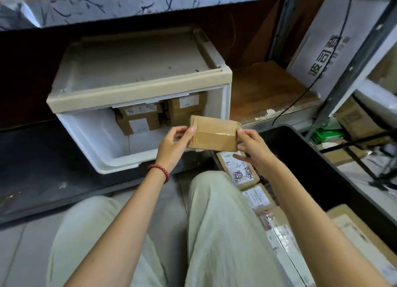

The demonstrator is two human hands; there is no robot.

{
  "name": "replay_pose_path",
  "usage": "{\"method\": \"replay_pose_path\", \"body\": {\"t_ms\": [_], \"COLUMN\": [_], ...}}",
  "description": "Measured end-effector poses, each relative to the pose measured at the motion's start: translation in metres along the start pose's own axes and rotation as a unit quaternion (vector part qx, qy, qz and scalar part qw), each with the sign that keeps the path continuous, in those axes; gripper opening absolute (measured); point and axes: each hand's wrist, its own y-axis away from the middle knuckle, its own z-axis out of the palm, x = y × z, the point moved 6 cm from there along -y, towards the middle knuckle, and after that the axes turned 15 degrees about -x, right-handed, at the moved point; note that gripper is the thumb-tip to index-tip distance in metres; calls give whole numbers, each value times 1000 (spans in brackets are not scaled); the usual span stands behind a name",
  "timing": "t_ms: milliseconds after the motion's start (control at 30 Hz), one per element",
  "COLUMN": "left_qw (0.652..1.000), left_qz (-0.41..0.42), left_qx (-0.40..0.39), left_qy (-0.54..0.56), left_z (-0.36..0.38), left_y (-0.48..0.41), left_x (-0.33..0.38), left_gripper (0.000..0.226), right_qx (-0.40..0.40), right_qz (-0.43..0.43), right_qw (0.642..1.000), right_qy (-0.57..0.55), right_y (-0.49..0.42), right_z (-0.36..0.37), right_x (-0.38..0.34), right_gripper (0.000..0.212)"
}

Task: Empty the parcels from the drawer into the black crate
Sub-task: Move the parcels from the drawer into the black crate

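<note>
A small brown cardboard parcel (212,134) sealed with tape hangs in front of the open white drawer (90,136). My left hand (175,143) pinches its left edge and my right hand (252,146) pinches its right edge. Several more brown parcels (137,120) with white labels sit at the back of the drawer. The black crate (318,164) stands to the right, low on the floor, and holds several labelled parcels (238,170) along its near side.
The drawer belongs to a beige plastic cabinet (137,71) under a shelf. A white printed box (330,48) leans at the upper right by a metal rack post (352,67). My legs in light trousers (214,233) fill the foreground.
</note>
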Motion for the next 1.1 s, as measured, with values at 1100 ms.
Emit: {"method": "replay_pose_path", "body": {"t_ms": [1100], "left_qw": [909], "left_qz": [-114], "left_qx": [-298], "left_qy": [-268], "left_z": [220], "left_y": [-49], "left_x": [-43], "left_gripper": [32], "right_qx": [167], "right_qz": [89], "right_qw": [982], "right_qy": [15], "right_y": [78], "right_z": [-160], "right_x": [140], "right_gripper": [30]}}
